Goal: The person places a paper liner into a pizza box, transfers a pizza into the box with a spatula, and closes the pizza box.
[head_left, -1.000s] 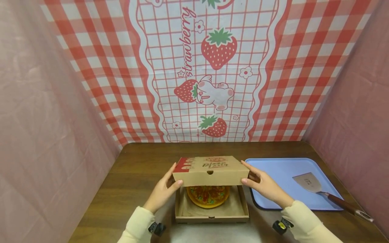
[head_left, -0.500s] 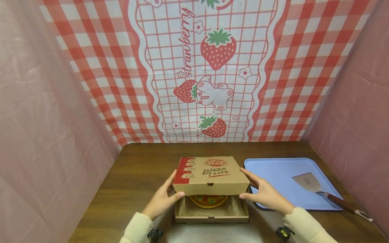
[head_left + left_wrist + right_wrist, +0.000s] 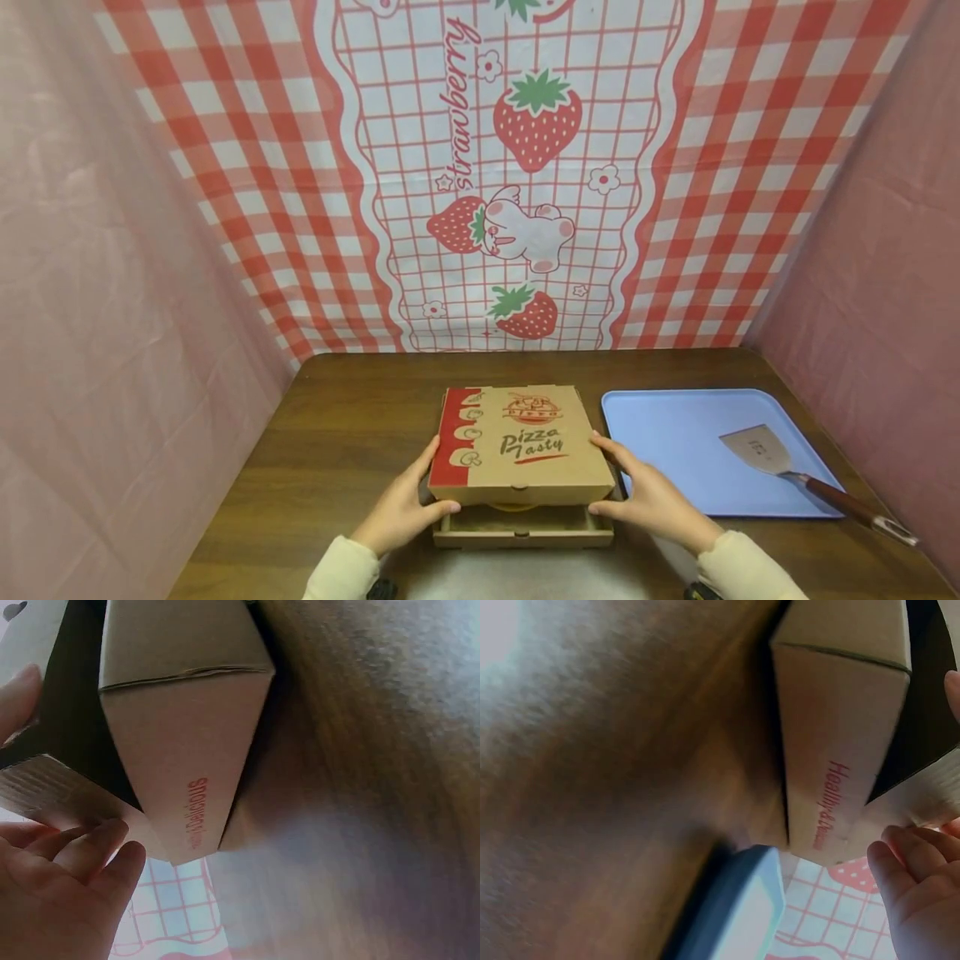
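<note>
A cardboard pizza box [image 3: 522,540] sits near the front of the table. Its hinged lid [image 3: 536,467], printed "Pizza Tasty", is tilted partway down over the base. Only a thin yellow edge of the pizza [image 3: 513,507] shows in the gap; the rest is hidden. My left hand [image 3: 397,512] holds the lid's left side, thumb by the front flap and fingers along the side. On the right side my right hand [image 3: 660,508] holds it the same way. Both wrist views show the lid's side flap [image 3: 52,787] slanting above the base's side wall [image 3: 832,742].
A blue tray [image 3: 660,425] lies to the right of the box. On it rests a metal spatula [image 3: 759,450], its brown handle reaching over the tray's front right corner. A checked strawberry cloth [image 3: 525,250] hangs behind the wooden table [image 3: 322,467].
Both hands have lowered the lid toward the base, so its printed top shows more fully. The gap has narrowed and the pizza has gone from largely visible to a thin edge.
</note>
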Demonstrator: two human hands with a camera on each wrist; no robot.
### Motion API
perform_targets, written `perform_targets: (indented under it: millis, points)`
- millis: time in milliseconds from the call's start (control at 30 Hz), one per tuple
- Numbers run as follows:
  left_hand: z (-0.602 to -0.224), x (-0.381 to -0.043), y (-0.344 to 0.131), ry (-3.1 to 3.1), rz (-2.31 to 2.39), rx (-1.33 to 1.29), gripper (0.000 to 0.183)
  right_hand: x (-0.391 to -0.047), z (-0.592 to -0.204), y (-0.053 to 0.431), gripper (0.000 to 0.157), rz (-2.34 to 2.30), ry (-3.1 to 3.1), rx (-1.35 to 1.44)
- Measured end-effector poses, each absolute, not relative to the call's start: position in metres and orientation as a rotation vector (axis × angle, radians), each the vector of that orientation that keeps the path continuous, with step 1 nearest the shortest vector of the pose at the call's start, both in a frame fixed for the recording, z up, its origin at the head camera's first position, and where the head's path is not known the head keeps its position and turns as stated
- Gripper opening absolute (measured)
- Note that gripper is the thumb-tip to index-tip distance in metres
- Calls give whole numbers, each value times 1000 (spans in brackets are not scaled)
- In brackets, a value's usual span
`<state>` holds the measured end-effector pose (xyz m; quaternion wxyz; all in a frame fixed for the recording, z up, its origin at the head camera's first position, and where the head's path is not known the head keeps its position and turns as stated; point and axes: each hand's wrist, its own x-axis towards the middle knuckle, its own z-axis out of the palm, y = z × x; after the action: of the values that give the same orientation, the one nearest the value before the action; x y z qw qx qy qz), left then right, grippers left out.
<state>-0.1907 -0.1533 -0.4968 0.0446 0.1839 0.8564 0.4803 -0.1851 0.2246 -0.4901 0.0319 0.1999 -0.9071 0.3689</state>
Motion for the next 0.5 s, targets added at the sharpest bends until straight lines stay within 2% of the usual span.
perform_targets:
  millis: [300, 500]
  points:
    - [-503, -191, -152, 2652, 1397, 580, 101, -178, -501, 223, 86, 1015, -2772, 685]
    - [-508, -193, -150, 2692, 1346, 579, 101, -176, -508, 222, 86, 966, -2771, 688]
